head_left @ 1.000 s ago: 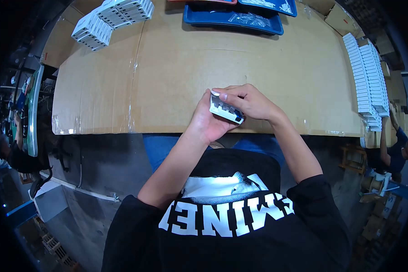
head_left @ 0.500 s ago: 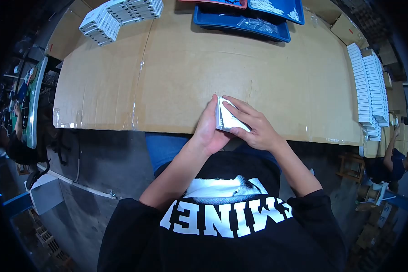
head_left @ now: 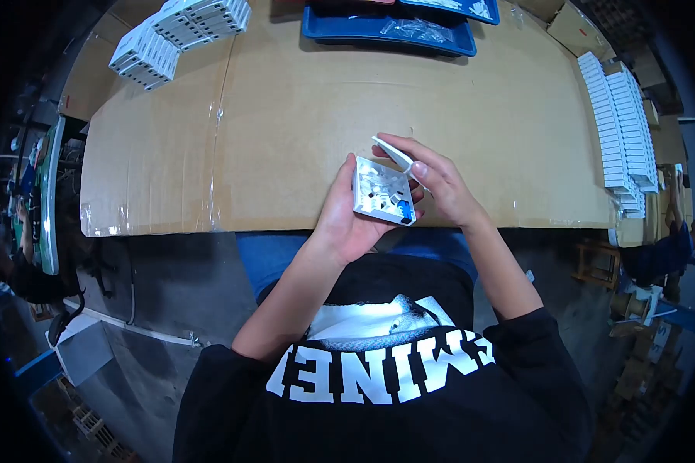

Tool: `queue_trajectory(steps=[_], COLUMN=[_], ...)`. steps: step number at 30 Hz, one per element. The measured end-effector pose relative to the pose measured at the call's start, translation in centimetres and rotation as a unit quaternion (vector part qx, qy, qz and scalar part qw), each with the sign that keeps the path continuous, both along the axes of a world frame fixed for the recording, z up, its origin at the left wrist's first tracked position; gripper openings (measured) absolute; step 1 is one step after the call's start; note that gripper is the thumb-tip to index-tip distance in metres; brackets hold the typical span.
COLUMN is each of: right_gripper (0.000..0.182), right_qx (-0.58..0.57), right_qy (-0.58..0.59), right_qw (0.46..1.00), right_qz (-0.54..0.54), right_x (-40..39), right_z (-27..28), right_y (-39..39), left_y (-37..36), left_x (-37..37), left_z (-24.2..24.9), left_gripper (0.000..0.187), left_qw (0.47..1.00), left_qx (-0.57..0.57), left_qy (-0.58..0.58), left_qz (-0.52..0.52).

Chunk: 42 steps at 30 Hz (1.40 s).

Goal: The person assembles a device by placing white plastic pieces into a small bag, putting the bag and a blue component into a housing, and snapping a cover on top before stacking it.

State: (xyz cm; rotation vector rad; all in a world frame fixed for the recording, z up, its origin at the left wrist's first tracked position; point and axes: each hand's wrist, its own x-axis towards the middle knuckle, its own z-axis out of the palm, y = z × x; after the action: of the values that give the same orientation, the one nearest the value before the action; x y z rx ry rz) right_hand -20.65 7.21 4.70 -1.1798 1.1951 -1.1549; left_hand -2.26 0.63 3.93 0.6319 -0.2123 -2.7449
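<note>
My left hand [head_left: 341, 217] holds a small white plastic box [head_left: 384, 187] from below, its inside facing up. White fittings and a blue piece [head_left: 405, 210] show in the box, with small dark parts between them. My right hand [head_left: 439, 176] grips a thin white cover [head_left: 394, 153] between thumb and fingers, tilted above the box's far right edge. Some of the right fingers reach behind the box's right side.
A blue tray [head_left: 347, 29] with clear plastic bags stands at the table's [head_left: 286, 123] far edge, other trays behind it. White housings [head_left: 144, 58] are stacked far left; rows of white boxes [head_left: 606, 123] stand at right. People sit at both sides.
The cover has come off the box and tilted up in my right hand, baring the parts inside. My view has shifted slightly, so the trays sit higher and further left.
</note>
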Motion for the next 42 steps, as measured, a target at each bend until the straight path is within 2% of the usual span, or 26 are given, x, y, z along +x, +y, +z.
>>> queue_trajectory(steps=[5,11,13,16,31,34,42], right_gripper=[0.050,0.047,0.059,0.057,0.044,0.044,0.047], right_qx=[0.003,-0.079,-0.068,-0.078,0.040,0.008,0.035], right_qy=[0.011,0.076,0.119,0.142,0.139,0.150,0.126], right_qw=[1.000,0.994,0.990,0.986,0.987,0.986,0.989], right_qz=[0.009,0.020,0.026,0.043,0.065,0.071,0.072], right_x=[0.6,0.8,1.1,1.2,0.8,0.6,0.4], right_z=[-0.2,-1.1,-0.6,-0.6,-0.3,-0.7,-0.5], right_y=[-0.2,-0.5,-0.5,-0.6,-1.8,-2.0,-2.3], left_y=[0.2,0.2,0.2,0.3,-0.1,-0.2,-0.8], left_x=[-0.2,-0.2,-0.2,-0.3,-0.8,-0.9,-0.9], left_z=[1.0,0.6,0.5,0.2,-0.2,-0.1,-0.6], left_gripper=[0.068,0.066,0.064,0.063,0.060,0.060,0.060], left_qw=[0.998,0.998,0.998,0.998,0.996,0.993,0.995], left_qx=[0.004,-0.006,0.002,-0.009,0.001,0.009,-0.002], left_qy=[-0.048,-0.049,-0.051,-0.058,-0.086,-0.109,-0.099], left_qz=[0.028,0.036,0.039,0.039,0.037,0.036,0.016])
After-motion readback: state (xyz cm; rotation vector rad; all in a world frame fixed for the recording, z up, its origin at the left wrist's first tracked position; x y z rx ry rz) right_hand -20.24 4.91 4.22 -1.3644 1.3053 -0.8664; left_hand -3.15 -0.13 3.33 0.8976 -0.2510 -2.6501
